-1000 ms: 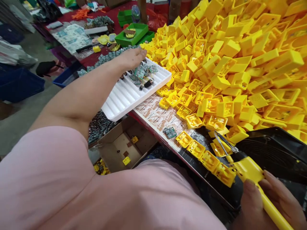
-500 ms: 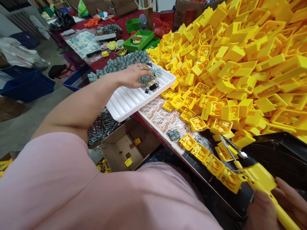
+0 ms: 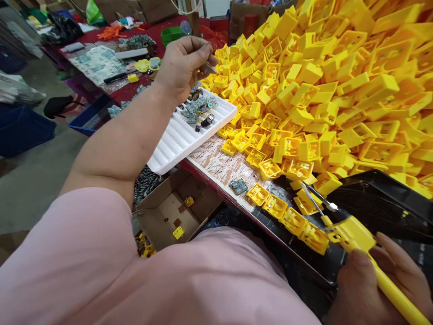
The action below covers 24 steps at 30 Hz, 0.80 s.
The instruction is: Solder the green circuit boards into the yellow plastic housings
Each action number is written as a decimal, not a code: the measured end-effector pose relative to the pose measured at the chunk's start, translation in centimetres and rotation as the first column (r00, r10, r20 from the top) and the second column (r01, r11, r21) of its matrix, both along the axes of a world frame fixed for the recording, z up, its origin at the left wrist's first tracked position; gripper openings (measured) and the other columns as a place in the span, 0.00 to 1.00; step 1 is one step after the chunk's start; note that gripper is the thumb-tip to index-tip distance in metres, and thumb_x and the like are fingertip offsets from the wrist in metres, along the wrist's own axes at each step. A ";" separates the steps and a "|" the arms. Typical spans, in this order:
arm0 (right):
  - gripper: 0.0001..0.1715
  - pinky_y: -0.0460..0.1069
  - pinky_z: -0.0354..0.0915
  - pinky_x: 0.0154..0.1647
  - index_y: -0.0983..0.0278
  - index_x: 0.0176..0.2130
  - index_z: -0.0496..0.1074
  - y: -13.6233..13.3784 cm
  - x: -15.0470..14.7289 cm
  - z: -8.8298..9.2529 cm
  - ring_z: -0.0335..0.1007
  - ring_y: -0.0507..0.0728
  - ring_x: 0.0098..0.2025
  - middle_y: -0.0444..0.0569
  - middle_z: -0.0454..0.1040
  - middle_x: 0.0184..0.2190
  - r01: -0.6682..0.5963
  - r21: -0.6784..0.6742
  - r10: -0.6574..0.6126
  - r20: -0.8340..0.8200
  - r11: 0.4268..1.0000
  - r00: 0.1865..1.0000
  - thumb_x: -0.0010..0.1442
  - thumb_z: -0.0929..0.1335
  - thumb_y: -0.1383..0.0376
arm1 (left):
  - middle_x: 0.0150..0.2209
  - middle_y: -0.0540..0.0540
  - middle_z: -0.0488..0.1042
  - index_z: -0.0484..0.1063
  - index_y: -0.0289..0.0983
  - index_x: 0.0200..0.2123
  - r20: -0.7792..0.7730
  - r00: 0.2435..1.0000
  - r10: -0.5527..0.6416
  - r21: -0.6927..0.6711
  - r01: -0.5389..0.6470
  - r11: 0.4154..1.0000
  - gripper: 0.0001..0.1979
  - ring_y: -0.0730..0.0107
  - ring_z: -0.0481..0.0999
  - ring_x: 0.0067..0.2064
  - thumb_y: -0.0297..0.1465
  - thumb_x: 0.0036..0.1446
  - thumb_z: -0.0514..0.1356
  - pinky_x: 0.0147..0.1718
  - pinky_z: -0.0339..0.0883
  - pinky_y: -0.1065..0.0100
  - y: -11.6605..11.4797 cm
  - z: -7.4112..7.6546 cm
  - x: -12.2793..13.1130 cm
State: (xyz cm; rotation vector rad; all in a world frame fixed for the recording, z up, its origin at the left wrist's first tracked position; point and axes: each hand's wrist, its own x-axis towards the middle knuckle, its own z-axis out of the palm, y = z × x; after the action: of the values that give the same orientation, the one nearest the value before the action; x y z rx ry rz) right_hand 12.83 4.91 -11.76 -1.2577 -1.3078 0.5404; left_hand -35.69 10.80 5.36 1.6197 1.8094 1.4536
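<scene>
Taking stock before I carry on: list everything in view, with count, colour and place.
soldering iron: 1, yellow, lower right
heaped cases: uncountable, yellow, right
lined-up cases: 4, yellow, along near edge
loose board: 1, green, left of them
foam tray: 1, white, centre
boards: several, green, on foam tray
casing: 1, black, right edge
cardboard box: 1, brown, below table's edge
bins: at least 2, blue, left floor
background clutter: uncounted, mixed colours, upper left
shirt: 1, pink, bottom
left hand: 1, bare, above foam tray
right hand: 1, bare, holding soldering iron
</scene>
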 end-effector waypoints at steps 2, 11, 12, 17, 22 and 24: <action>0.32 0.59 0.66 0.22 0.49 0.49 0.85 0.7 -0.2 0.1 0.72 0.63 0.25 0.49 0.78 0.30 0.071 0.144 -0.062 -0.068 0.987 0.996 0.44 0.82 0.46 | 0.42 0.51 0.83 0.73 0.47 0.34 0.079 0.989 -0.122 -0.030 0.125 0.992 0.18 0.66 0.78 0.38 0.53 0.52 0.70 0.47 0.76 0.49 0.2 0.1 3.0; 0.21 0.52 0.70 0.36 0.62 0.34 0.85 1.9 2.4 0.7 0.74 0.55 0.31 0.48 0.80 0.30 0.195 0.347 -0.132 -0.196 0.917 0.972 0.60 0.77 0.47 | 0.34 0.50 0.84 0.81 0.40 0.36 -0.534 0.524 -0.663 -0.415 0.520 0.746 0.12 0.69 0.81 0.37 0.31 0.65 0.56 0.56 0.69 0.54 -4.0 -9.7 17.2; 0.16 0.50 0.70 0.34 0.62 0.36 0.86 1.5 2.8 0.8 0.73 0.54 0.30 0.47 0.81 0.30 0.150 0.367 -0.099 -0.154 0.918 0.983 0.58 0.79 0.52 | 0.33 0.49 0.84 0.81 0.39 0.36 -0.603 0.478 -0.639 -0.409 0.502 0.762 0.14 0.68 0.81 0.37 0.30 0.66 0.55 0.58 0.66 0.53 -4.6 -10.6 18.0; 0.17 0.46 0.69 0.24 0.58 0.48 0.85 -0.6 3.4 1.5 0.75 0.52 0.29 0.47 0.84 0.37 -0.099 0.351 0.102 0.009 0.931 0.995 0.57 0.80 0.63 | 0.32 0.47 0.83 0.81 0.39 0.34 -0.696 0.466 -0.546 -0.369 0.420 0.829 0.15 0.65 0.80 0.35 0.31 0.66 0.53 0.54 0.63 0.53 -5.3 -12.4 19.2; 0.30 0.47 0.77 0.27 0.56 0.56 0.81 -1.1 3.1 1.7 0.81 0.55 0.30 0.47 0.85 0.38 -0.404 0.323 0.363 0.182 0.856 0.914 0.55 0.80 0.72 | 0.31 0.49 0.81 0.80 0.40 0.34 -0.751 0.400 -0.526 -0.374 0.399 0.837 0.16 0.65 0.79 0.35 0.32 0.68 0.53 0.54 0.64 0.52 -5.3 -12.6 19.5; 0.32 0.47 0.77 0.26 0.56 0.57 0.79 -1.1 2.8 2.0 0.81 0.55 0.30 0.46 0.85 0.37 -0.493 0.308 0.440 0.228 0.813 0.868 0.55 0.79 0.73 | 0.29 0.49 0.79 0.79 0.40 0.33 -0.800 0.311 -0.513 -0.386 0.387 0.837 0.17 0.65 0.78 0.35 0.31 0.68 0.52 0.54 0.67 0.52 -5.4 -12.0 19.5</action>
State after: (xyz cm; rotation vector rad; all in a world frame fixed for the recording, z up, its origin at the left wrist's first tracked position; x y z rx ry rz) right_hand 15.61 3.81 -9.76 -0.6733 -1.7705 0.5255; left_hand -16.19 5.44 -6.66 2.8260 1.4790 0.1150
